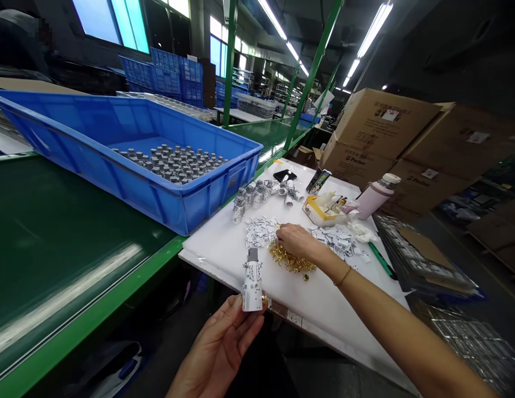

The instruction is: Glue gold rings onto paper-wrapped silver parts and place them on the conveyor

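Note:
My left hand point(224, 337) holds a white cylindrical model part point(253, 287) upright by its base, in front of the table's near edge. The part has a grey block on top, and a bit of gold shows at its lower right. My right hand point(294, 240) is over a pile of gold rings point(292, 261), its fingers bent together at the pile's far left side; what they hold, if anything, is hidden. Small white pieces point(259, 231) lie just left of the fingers, and more white-grey pieces point(336, 240) are spread right of the hand.
A blue bin point(157, 190) with many grey parts stands on the green conveyor point(66, 243) at left. On the white table point(224, 243) are assembled parts point(257, 193), a phone point(284, 175), a yellow-edged tray point(321, 215) and a pink bottle point(377, 194). Cartons point(377, 132) rise behind.

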### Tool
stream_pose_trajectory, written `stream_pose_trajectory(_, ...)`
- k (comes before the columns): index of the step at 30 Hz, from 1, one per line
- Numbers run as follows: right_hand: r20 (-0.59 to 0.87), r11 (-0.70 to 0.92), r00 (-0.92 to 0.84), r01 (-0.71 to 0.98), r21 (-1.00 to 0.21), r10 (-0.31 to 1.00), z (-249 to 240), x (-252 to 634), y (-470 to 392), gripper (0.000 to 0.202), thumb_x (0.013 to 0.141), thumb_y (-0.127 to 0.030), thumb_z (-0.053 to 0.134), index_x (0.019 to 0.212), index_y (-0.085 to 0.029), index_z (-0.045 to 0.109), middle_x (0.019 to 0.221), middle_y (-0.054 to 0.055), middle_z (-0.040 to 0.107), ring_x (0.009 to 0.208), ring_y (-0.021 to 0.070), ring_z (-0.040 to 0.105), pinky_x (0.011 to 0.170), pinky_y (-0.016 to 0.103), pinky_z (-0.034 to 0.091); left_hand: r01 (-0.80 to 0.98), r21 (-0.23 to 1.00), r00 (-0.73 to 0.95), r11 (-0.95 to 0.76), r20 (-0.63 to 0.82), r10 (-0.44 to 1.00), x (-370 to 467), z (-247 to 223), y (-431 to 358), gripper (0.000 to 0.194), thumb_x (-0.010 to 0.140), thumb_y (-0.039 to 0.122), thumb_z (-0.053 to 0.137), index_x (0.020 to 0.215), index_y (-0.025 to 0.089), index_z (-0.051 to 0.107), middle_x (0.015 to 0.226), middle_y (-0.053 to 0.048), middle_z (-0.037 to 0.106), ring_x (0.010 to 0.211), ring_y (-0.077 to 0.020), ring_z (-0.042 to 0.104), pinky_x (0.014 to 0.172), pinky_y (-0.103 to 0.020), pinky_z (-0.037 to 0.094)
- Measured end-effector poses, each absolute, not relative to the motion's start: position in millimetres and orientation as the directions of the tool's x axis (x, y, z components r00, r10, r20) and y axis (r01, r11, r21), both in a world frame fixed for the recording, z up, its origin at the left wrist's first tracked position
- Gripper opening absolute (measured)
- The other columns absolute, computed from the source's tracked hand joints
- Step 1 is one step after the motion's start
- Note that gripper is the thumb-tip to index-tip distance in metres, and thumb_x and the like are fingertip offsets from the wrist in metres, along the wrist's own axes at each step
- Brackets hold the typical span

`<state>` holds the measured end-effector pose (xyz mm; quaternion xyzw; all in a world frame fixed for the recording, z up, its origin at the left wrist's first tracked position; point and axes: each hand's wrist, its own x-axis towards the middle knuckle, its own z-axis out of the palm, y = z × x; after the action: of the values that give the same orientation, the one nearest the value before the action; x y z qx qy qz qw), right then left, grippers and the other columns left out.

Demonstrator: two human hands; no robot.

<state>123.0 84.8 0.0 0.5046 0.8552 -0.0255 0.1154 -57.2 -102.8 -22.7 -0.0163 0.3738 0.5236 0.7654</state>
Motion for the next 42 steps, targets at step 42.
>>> stream_pose_trajectory(42,0.762,0.676,-0.248,0.666,-0.315,0.598,3,111,-70,0.017,0.086,-0.002,0.059,0.097,-0.015,0.062,0.075,0.005,0.064,0.067,0.0136,0.057,0.061,0.026,0.048,-0.824,0.536,-0.022,0.182,-0.351,0.936,-4,-8,-95,0.007,0.086,0.021,0.065,0.090,0.016,0.062,0.096,-0.002,0.069,0.089,-0.0108,0.066,0.084,-0.023,0.056)
